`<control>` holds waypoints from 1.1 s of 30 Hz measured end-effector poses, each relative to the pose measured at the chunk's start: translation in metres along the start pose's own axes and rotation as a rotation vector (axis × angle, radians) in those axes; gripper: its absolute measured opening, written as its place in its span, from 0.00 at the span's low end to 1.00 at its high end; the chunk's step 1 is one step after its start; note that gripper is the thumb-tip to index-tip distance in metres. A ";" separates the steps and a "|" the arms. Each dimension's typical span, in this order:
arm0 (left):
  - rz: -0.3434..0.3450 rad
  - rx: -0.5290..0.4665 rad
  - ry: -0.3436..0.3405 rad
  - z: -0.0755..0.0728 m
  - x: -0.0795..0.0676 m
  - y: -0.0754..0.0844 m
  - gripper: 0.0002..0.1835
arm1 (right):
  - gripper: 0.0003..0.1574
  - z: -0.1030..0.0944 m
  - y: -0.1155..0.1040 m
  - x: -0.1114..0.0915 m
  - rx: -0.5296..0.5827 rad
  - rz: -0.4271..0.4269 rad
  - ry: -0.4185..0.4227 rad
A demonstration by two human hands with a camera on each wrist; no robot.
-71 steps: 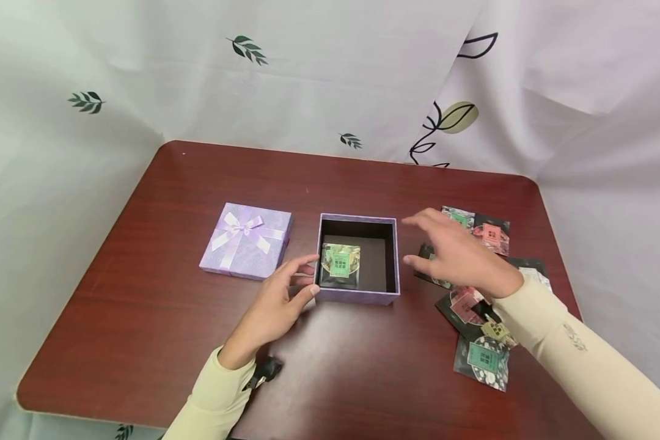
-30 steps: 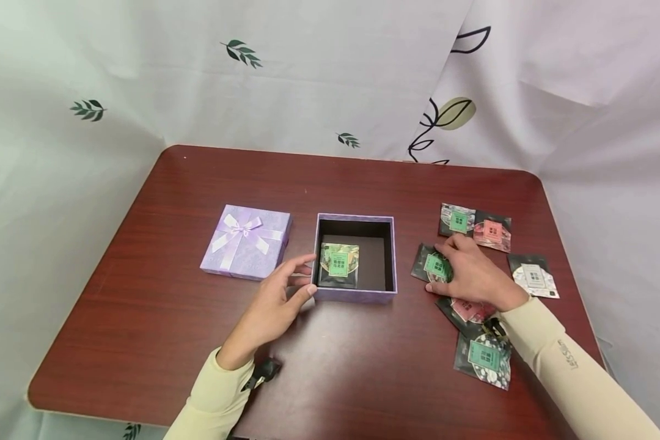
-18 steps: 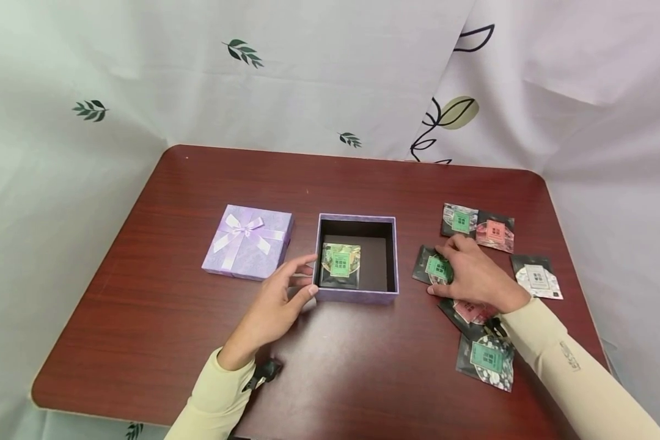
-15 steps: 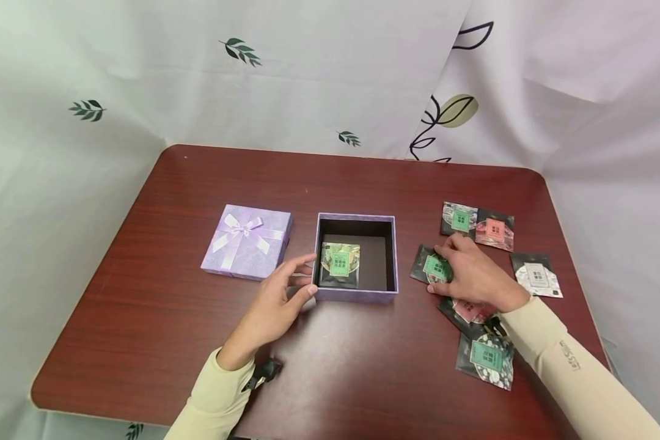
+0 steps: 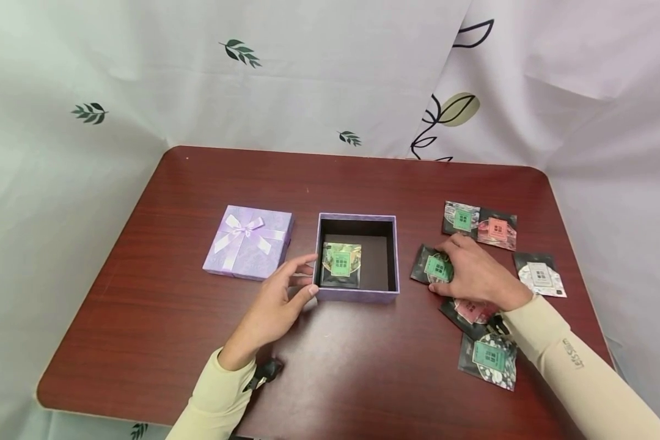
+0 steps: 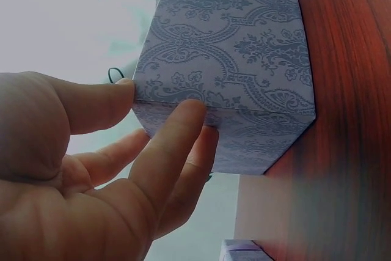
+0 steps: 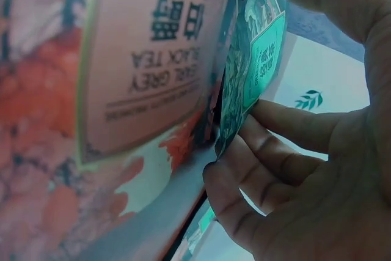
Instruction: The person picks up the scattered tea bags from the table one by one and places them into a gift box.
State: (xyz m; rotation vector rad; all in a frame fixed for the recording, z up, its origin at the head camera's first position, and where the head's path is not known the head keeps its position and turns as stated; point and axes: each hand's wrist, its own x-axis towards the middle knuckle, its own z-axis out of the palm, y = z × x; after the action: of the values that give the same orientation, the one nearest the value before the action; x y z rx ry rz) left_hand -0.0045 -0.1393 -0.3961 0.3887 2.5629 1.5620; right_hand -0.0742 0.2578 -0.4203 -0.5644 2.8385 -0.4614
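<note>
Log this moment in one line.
left hand: touches open purple patterned box | right hand: grips green-labelled black square sachet | in box: second green-labelled sachet | purple ribboned lid: left of box

Table [image 5: 143,318] is reddish-brown wood grain with rounded corners, and behind it hangs a creased white cloth [image 5: 308,91] with little green leaf sprigs [image 5: 241,53], plus a bigger black-outlined plant print [image 5: 459,110] toward the right. The bit of fabric [image 5: 93,429] below the near edge is probably the same stuff, hard to tell
</note>
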 end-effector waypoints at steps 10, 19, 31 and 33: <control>0.007 -0.029 0.015 0.002 -0.002 -0.002 0.29 | 0.53 -0.029 -0.012 -0.002 -0.016 -0.031 0.020; 0.022 -0.021 0.023 0.001 -0.002 -0.001 0.28 | 0.50 -0.065 -0.044 -0.002 -0.039 -0.098 0.082; 0.004 0.001 0.016 0.000 -0.002 0.000 0.29 | 0.51 -0.082 -0.096 0.021 -0.098 -0.268 0.080; -0.005 -0.008 0.011 0.000 -0.002 0.000 0.29 | 0.52 -0.081 -0.103 0.027 -0.097 -0.286 0.064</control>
State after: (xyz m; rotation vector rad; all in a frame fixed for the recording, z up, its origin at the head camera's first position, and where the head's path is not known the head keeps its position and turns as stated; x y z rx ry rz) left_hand -0.0028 -0.1395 -0.3963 0.3741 2.5632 1.5768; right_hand -0.0853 0.1774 -0.3137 -1.0001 2.8628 -0.3960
